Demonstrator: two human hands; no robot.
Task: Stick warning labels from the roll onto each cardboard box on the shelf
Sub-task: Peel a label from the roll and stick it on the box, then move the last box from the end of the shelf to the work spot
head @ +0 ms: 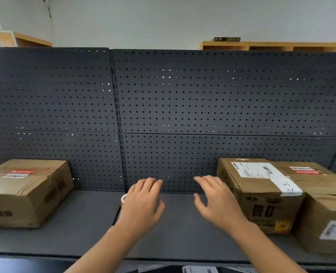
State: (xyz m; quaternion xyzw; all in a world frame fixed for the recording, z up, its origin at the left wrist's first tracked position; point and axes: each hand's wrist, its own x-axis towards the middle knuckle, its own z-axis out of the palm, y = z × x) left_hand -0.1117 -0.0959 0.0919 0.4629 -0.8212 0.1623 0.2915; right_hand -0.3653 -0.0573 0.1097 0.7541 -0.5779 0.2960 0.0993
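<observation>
A roll of labels (123, 198) peeks out from under the left edge of my left hand (143, 201), which lies palm down over it with fingers loosely extended. My right hand (215, 200) hovers open over the dark shelf (179, 229), its fingers close to the brown box (261, 201) that carries a white shipping slip. Behind that box sits a box (317, 180) with a red warning label (303, 170) on top. At the left, another cardboard box (25, 194) carries a red label (22, 171) on its top.
A further box (328, 223) with a white sticker stands at the front right. A dark pegboard (182, 107) backs the shelf. Wooden cabinets (271, 45) stand beyond it. White paper (199, 269) shows below the shelf edge.
</observation>
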